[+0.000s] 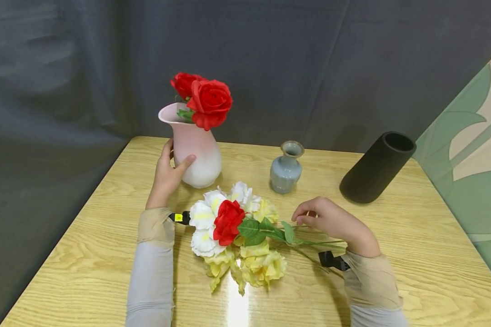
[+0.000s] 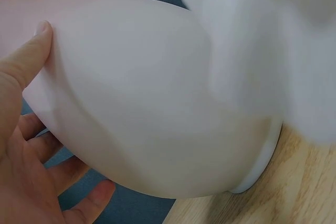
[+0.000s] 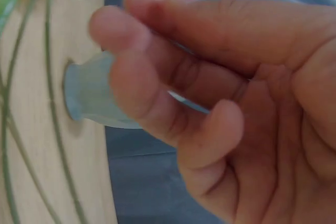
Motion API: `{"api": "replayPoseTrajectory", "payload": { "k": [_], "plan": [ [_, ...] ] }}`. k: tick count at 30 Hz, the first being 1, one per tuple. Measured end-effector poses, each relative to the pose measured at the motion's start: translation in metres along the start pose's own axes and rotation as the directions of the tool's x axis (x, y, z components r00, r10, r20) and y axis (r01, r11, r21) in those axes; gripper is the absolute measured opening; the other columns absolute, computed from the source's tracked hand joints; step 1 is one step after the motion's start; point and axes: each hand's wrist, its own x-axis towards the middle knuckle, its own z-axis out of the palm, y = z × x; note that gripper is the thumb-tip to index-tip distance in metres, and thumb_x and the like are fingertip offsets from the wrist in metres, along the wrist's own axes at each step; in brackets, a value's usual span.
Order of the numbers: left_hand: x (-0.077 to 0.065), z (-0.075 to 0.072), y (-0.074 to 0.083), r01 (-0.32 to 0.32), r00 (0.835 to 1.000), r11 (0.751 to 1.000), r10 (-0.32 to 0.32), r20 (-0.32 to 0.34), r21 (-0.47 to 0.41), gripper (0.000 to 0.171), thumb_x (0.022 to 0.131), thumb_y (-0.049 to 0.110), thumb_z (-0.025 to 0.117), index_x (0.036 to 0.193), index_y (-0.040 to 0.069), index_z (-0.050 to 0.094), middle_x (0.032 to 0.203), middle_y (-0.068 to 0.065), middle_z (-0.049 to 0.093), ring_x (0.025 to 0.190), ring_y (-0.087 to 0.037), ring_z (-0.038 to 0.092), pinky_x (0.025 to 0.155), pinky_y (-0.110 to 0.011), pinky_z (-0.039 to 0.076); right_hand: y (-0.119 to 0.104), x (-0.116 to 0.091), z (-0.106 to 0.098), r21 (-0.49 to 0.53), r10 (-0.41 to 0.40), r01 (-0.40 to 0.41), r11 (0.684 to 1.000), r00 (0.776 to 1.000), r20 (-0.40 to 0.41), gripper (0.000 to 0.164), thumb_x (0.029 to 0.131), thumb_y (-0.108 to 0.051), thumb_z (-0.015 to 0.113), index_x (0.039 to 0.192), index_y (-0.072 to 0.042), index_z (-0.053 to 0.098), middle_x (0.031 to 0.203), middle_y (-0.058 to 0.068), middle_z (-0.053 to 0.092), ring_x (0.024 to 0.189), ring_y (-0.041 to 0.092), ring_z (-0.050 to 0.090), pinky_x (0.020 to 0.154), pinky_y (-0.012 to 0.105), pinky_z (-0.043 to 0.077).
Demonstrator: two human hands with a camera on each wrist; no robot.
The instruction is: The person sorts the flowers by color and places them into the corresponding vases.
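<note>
A pink and white vase with two red roses in it stands at the back left. My left hand holds its left side, thumb on the front and fingers round the back. The left wrist view shows the thumb against the vase, with some fingertips at its lower edge. Over the stems of the lying flowers hovers my right hand, fingers loosely curled, nothing in them. A red rose, white flowers and yellow flowers lie bunched between my arms.
A small blue-grey vase stands behind the flowers. Farther right is a tall black vase with a slanted mouth. Dark cloth hangs behind the wooden table, and a green patterned panel borders it on the right.
</note>
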Motion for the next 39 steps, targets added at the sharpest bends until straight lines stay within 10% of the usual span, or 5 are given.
{"api": "replayPoseTrajectory", "payload": {
  "k": [39],
  "plan": [
    [0.001, 0.000, -0.001, -0.019, 1.000, 1.000, 0.019, -0.003, -0.018, 0.082, 0.095, 0.032, 0.068, 0.159, 0.011, 0.021, 0.163, -0.013, 0.027, 0.146, -0.039, 0.033, 0.119, -0.055, 0.030, 0.008, 0.019, 0.025, 0.106, -0.133, 0.102, 0.989, 0.928, 0.349, 0.023, 0.088, 0.010, 0.057, 0.073, -0.006, 0.059, 0.067, -0.009, 0.042, 0.058, 0.000, 0.035, 0.056, 0.018, 0.031]
  ]
}}
